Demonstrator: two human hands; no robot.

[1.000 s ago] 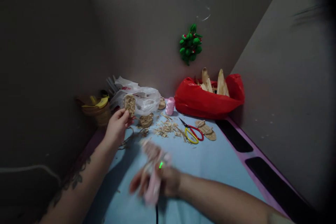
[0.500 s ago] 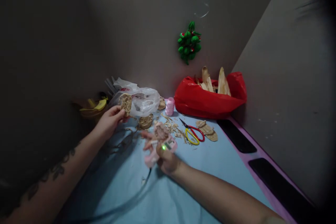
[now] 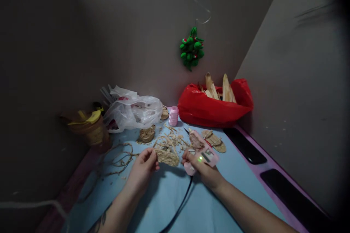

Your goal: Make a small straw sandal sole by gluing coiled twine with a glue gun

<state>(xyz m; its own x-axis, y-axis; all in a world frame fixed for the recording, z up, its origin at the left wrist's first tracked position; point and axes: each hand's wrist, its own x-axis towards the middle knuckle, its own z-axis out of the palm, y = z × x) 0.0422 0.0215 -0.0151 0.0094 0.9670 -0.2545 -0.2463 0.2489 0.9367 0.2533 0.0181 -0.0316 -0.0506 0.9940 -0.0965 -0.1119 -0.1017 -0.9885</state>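
Observation:
My left hand (image 3: 146, 164) is closed, with thumb and fingers pinching one end of a small woven straw sole (image 3: 167, 157) above the cloth. My right hand (image 3: 201, 169) grips a pink corded hot glue gun (image 3: 209, 154) with a lit green light. Its tip is hard to make out, and a brownish patch covers its upper part. Sole and glue gun are a short gap apart. Partly hidden behind the glue gun are scissors (image 3: 187, 131). A pair of small straw slippers (image 3: 216, 142) lies just right of it.
Straw scraps (image 3: 171, 140) litter the middle of the blue cloth (image 3: 164, 204). Beyond stand a coiled straw braid (image 3: 147, 133), a pink thread spool (image 3: 173, 115), a clear plastic bag (image 3: 136, 111) and a red bag (image 3: 213, 111) of husks. Left are a loose cord (image 3: 120, 160) and a pot (image 3: 95, 133).
My left hand has brought the straw sole down and right, from before the plastic bag to the middle. My right hand has moved right with the glue gun, now covering most of the scissors.

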